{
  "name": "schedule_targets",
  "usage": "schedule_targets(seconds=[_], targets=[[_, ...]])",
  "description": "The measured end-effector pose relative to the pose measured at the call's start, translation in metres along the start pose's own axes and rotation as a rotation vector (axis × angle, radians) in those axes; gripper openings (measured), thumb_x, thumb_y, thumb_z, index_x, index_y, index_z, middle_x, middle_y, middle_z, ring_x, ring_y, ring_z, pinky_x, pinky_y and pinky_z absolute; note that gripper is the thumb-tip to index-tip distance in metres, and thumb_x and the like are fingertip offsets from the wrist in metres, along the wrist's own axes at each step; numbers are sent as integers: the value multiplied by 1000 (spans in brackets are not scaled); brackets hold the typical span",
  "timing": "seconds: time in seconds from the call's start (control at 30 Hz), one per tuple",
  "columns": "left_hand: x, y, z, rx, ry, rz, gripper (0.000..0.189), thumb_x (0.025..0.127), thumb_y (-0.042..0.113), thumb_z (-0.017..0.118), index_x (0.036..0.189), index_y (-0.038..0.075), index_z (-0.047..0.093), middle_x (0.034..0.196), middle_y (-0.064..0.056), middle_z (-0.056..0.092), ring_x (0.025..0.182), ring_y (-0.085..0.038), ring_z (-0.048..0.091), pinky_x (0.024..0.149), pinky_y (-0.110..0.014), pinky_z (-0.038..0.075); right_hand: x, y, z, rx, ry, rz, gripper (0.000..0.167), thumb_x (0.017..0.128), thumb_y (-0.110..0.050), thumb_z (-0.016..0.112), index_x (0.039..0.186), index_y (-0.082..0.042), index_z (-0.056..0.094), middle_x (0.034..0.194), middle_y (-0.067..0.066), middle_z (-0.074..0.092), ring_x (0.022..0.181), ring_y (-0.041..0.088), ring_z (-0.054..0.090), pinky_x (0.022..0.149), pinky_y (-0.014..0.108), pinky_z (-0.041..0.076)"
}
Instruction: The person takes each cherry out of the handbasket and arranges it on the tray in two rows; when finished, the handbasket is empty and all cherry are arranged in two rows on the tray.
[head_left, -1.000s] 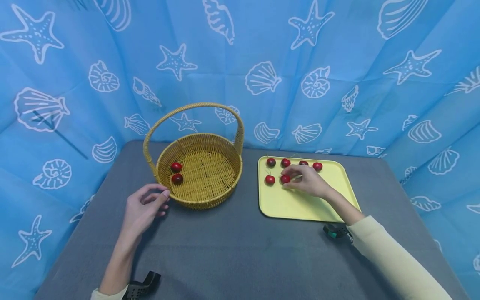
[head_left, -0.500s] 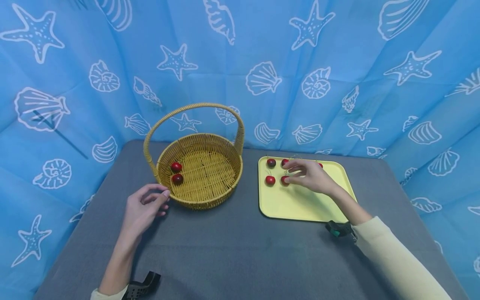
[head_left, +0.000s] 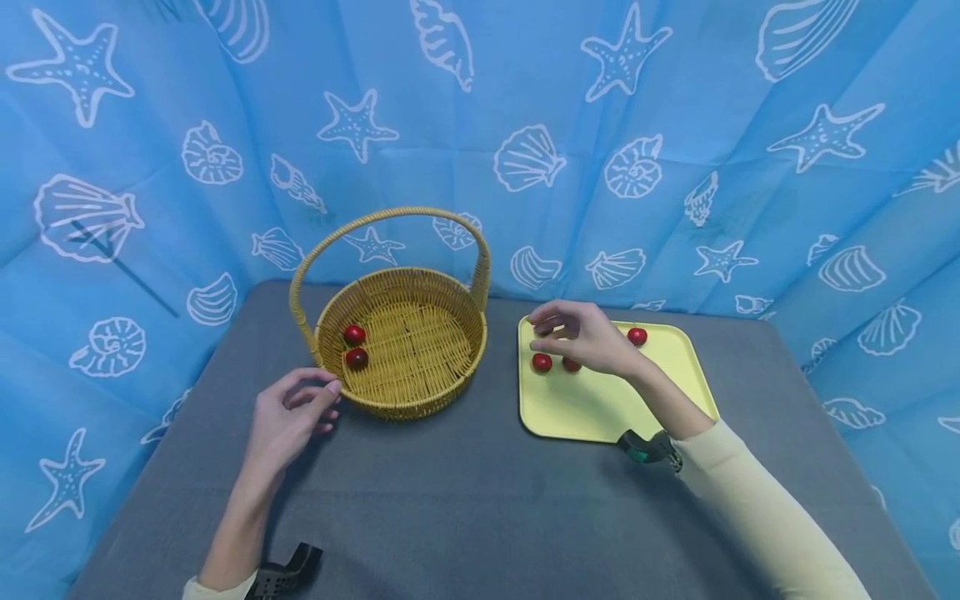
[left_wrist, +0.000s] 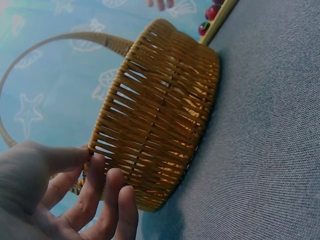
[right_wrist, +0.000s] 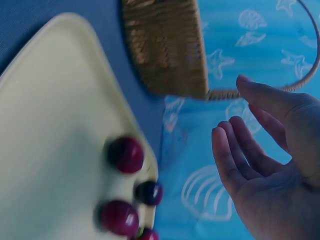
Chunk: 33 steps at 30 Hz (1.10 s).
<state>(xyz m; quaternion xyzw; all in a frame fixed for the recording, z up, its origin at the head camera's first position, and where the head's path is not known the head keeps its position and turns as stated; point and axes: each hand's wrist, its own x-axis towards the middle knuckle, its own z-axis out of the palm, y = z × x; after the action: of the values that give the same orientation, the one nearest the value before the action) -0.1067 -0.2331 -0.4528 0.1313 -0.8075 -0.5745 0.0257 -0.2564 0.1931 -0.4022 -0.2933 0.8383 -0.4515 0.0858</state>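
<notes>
My left hand (head_left: 288, 417) pinches the near left rim of a round wicker basket (head_left: 405, 407) between thumb and fingers; the left wrist view shows the thumb (left_wrist: 65, 157) at the rim. Inside the basket lie a red cherry (head_left: 355, 335) and a darker cherry (head_left: 357, 359). My right hand (head_left: 592, 337) hovers over the back left of a yellow tray (head_left: 600, 417). In the right wrist view its thumb and fingers stand apart with nothing between them. Below it are cherries (head_left: 542, 362) on the tray; the hand hides some. Another cherry (head_left: 637, 336) sits farther right.
The basket's tall arched handle (head_left: 390, 212) rises over it. A grey cloth (head_left: 465, 500) covers the table. Behind hangs a blue curtain (head_left: 450, 117) with shells and starfish. A black device (head_left: 648, 448) is strapped at the right wrist, another (head_left: 288, 571) at the left.
My right hand has lifted off a front-row cherry, which stays on the tray, and shifted left toward the back left corner. My left hand keeps its place at the basket rim.
</notes>
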Motion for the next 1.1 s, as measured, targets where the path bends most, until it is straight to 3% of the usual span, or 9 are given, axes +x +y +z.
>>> schedule_targets(seconds=[0.13, 0.4, 0.73, 0.97, 1.1], targets=[[0, -1, 1, 1, 6, 9, 42, 105, 41, 74, 133, 10, 67, 105, -10, 82, 84, -10, 76, 75, -30, 68, 11, -16, 13, 41, -20, -9, 36, 96, -8, 83, 130, -3, 72, 128, 20, 75, 117, 38, 75, 97, 40, 66], [0, -2, 3, -9, 12, 2, 43, 104, 39, 75, 133, 8, 67, 103, -11, 83, 86, -18, 79, 73, -31, 69, 45, -39, 40, 88, -98, -112, 35, 96, -7, 82, 129, -3, 72, 127, 16, 76, 121, 43, 71, 104, 48, 63], [1, -1, 1, -6, 12, 4, 43, 105, 39, 74, 133, 8, 67, 102, -10, 83, 87, -20, 79, 74, -33, 69, 107, -63, 74, 54, -217, -182, 31, 97, -8, 81, 126, -3, 73, 121, 15, 77, 111, 27, 76, 100, 37, 65], [2, -1, 1, -15, 12, 4, 40, 105, 33, 74, 134, 6, 67, 101, -9, 83, 88, -22, 80, 74, -35, 69, 140, -74, 97, 25, -279, -172, 31, 98, -13, 81, 126, -3, 73, 123, 17, 77, 109, 22, 76, 103, 36, 63], [3, 1, 2, -15, 16, 3, 39, 105, 33, 74, 133, 7, 67, 100, -8, 83, 87, -20, 80, 73, -33, 69, 152, -76, 107, -3, -292, -141, 32, 98, -18, 82, 126, -7, 73, 124, 14, 78, 111, 19, 75, 103, 29, 62]])
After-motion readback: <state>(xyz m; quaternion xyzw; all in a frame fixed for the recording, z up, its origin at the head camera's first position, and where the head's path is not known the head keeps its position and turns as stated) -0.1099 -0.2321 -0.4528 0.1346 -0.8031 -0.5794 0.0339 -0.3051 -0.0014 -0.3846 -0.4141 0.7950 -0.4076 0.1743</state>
